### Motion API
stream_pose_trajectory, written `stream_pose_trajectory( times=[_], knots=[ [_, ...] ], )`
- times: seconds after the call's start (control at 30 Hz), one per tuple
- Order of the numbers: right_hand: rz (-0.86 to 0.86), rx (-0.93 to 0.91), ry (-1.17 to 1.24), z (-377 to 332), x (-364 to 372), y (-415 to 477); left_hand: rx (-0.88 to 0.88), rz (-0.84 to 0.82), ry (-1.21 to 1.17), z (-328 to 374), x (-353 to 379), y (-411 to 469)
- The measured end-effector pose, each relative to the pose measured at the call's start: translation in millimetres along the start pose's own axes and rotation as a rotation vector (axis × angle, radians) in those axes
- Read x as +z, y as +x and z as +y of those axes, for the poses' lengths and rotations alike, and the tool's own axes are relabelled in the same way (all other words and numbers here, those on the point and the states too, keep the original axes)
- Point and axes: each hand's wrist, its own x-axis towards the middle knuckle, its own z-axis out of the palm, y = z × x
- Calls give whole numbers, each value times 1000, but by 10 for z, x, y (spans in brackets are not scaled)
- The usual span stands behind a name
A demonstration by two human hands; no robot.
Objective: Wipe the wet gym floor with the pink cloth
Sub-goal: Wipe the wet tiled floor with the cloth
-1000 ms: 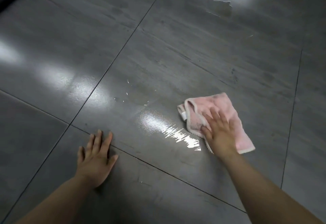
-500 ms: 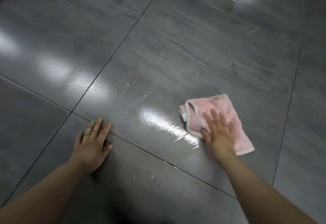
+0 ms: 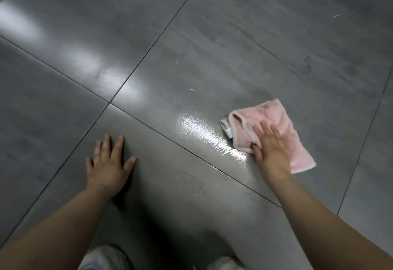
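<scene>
right hand (image 3: pixel 271 152): your fingers spread flat on the pink cloth (image 3: pixel 274 125) — wet streak (image 3: pixel 204 133) just left of them
left hand (image 3: pixel 108 163): fingers splayed, holding nothing — flat on floor (image 3: pixel 212 46)

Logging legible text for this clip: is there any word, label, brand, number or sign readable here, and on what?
None can be read.
Small white tag sewn on the left edge of the fluffy pink cloth: too small and blurred to tell if it carries print.
Glossy grey tiled floor: no markings, only glare and water.
</scene>
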Motion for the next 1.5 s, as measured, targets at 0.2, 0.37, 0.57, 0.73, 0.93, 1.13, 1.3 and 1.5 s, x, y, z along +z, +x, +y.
stream_pose_trajectory(
  times=[0.2, 0.37, 0.57, 0.73, 0.93, 1.13, 1.3, 1.5],
  knots=[
    [-70, -510, -173, -461, 435, -1085, 26, 11, -50, -30, 65, -85],
    [-244, -773, -486, -1037, 570, -677, 54, 35, -84, -102, 56, -62],
    [-131, 9, -255, -111, -76, 132, 31, -32, -68, -108, 18, -34],
    [13, -370, -344, -366, 442, -855, 23, -60, -55, -99, 26, -42],
    [-110, -839, -392, -1133, 616, -241, 38, -41, -60, -133, 34, -3],
    [14, -198, -240, -266, 143, 183, 67, -69, -19, -190, 55, 7],
    [61, -634, -250, -444, 563, -722, 78, -77, 41, -229, 95, 19],
    [65, -810, -410, -1122, 532, 515, 111, -33, 25, -274, 122, 42]
  ],
)
